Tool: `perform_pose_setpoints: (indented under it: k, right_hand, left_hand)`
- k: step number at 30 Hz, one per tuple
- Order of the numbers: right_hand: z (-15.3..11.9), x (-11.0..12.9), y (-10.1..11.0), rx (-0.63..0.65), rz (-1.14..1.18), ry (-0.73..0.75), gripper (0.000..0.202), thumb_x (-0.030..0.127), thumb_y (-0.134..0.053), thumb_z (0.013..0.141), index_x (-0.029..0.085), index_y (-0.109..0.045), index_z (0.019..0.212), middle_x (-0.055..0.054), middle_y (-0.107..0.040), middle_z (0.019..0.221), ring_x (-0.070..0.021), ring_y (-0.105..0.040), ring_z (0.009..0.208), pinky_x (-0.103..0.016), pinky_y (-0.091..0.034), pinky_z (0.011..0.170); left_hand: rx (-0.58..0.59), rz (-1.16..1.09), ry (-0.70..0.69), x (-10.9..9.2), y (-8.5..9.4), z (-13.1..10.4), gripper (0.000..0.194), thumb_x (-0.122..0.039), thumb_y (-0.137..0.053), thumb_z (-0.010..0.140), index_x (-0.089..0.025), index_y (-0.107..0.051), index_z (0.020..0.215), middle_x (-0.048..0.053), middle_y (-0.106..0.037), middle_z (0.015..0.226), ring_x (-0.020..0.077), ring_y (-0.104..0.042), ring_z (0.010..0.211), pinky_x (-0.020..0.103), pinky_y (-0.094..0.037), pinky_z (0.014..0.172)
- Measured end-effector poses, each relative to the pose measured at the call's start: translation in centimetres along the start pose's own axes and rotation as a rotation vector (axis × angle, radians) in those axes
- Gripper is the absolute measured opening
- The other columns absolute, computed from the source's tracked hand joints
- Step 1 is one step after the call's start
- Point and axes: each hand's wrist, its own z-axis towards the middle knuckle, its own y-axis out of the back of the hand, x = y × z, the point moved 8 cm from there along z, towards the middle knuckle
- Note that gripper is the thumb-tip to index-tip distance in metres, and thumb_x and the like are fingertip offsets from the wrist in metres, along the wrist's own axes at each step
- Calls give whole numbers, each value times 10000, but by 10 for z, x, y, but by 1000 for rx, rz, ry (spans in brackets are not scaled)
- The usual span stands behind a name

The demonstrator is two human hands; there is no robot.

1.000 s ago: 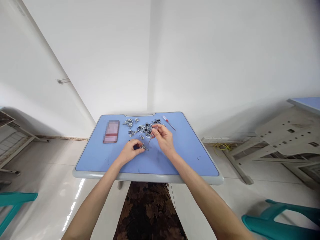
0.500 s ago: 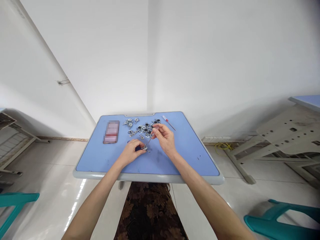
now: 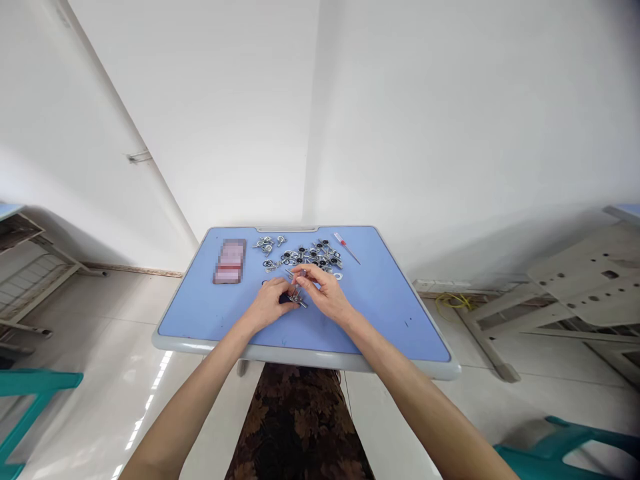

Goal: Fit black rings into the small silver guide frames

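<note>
Near the middle of the blue tabletop, my left hand is closed on a small metal part close to the surface. My right hand is just to its right, its fingers pinched on a thin metal piece that reaches down to that part. Behind my hands lies a pile of metal parts with black round pieces. A smaller group of silver parts sits at the back left. A thin tool with a red band lies right of the pile.
A phone-like object with a blurred face lies on the left of the blue table. Teal stools stand low on both sides. At the right are another desk's frame and a yellow cable on the floor.
My right hand has come down and left from the pile to my left hand, bringing the thin metal piece to the small part. The whole view has shifted slightly.
</note>
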Motion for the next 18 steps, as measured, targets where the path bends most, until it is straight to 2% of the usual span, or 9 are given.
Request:
perform_pose_setpoints:
  k: [5, 12, 18]
  right_hand:
    - [0, -1, -4, 33, -8, -25, 193, 286, -468, 920, 233, -578, 1069, -16, -624, 817, -142, -617, 704, -308, -528, 705]
    - [1, 0, 17, -109, -37, -52, 143, 310, -530, 876, 212, -602, 952, -28, -637, 811, -162, -625, 734, -304, -516, 680]
    - [2, 2, 17, -68, -138, -31, 121, 309, -533, 871, 208, -599, 880, -16, -626, 731, -155, -598, 675, -294, -497, 648]
  left_hand:
    - [5, 10, 19, 2, -1, 1, 133, -229, -691, 746, -169, -602, 825, 23, -604, 857, 202, -543, 858, 327, -408, 800]
    - [-14, -34, 27, -4, 3, -1, 115, -206, -680, 751, -182, -607, 837, 15, -626, 886, 190, -559, 865, 327, -391, 828]
    - [-18, -24, 30, -3, 2, -1, 116, -197, -678, 739, -185, -615, 835, 15, -623, 881, 190, -553, 865, 325, -400, 831]
